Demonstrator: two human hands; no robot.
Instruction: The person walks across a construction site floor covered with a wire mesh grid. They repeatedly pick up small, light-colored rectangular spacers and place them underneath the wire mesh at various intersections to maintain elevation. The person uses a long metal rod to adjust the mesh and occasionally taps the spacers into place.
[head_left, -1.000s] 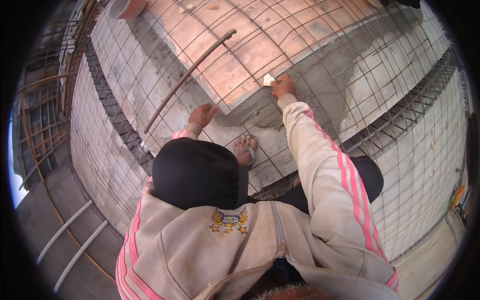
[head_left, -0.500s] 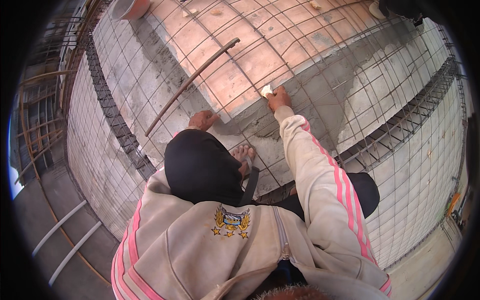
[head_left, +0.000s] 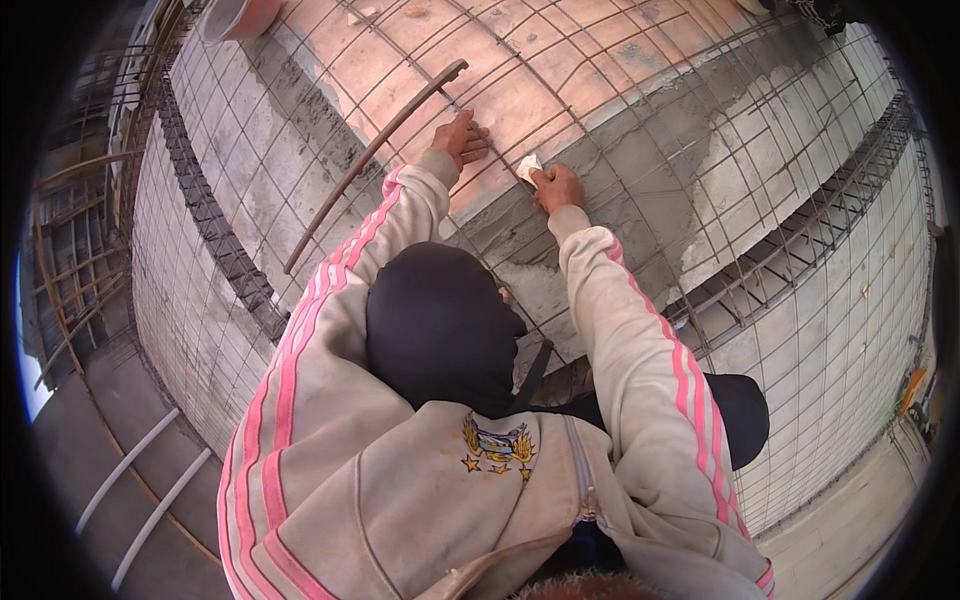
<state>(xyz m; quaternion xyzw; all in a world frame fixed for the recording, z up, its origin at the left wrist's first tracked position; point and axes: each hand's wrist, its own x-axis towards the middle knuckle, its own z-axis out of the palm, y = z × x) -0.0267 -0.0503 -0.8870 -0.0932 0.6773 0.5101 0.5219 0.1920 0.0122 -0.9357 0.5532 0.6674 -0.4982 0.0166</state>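
My right hand [head_left: 560, 188] grips a pale, cream-coloured chunk [head_left: 529, 168] just at the steel mesh, above the corner of the pinkish surface [head_left: 400, 60]. The chunk's exact material is hard to make out. My left hand [head_left: 462, 140] reaches over the mesh to the left of it, fingers apart and holding nothing I can see. Close beside that hand lies a long rusty bar [head_left: 365, 160] with a hooked far end, slanting across the mesh. Wet-looking grey mortar [head_left: 630, 140] borders the pinkish area.
A reddish bucket [head_left: 240, 15] stands at the far left. Pale loose chunks [head_left: 415, 10] lie on the pinkish surface. Trenches with steel cages [head_left: 205, 205] run along both sides. Two light pipes [head_left: 160, 515] stick up at lower left. Part of another person [head_left: 825, 12] shows at far right.
My left hand has moved forward and right, from beside my knee to over the pinkish surface near the hooked bar. My right hand stays at almost the same spot with the chunk.
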